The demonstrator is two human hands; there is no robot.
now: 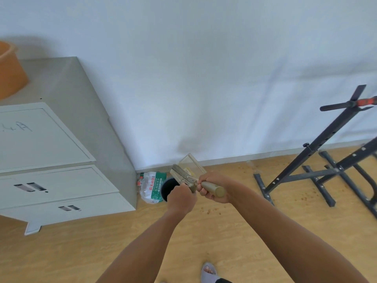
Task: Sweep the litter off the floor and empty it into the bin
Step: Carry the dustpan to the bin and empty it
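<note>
My right hand grips the olive handle of a small clear dustpan, which is tilted up over the black bin by the wall. Some pale litter lies inside the pan. In my left hand I hold a small olive brush, laid across the pan's mouth. The bin stands on the floor just below and left of the pan, partly hidden by my left hand. Brown crumbs are scattered on the wooden floor to the right of my hands.
A grey metal cabinet stands at the left, with an orange tub on top. A pack of water bottles leans between cabinet and bin. A black metal rack stands at the right. My slippered foot is at the bottom.
</note>
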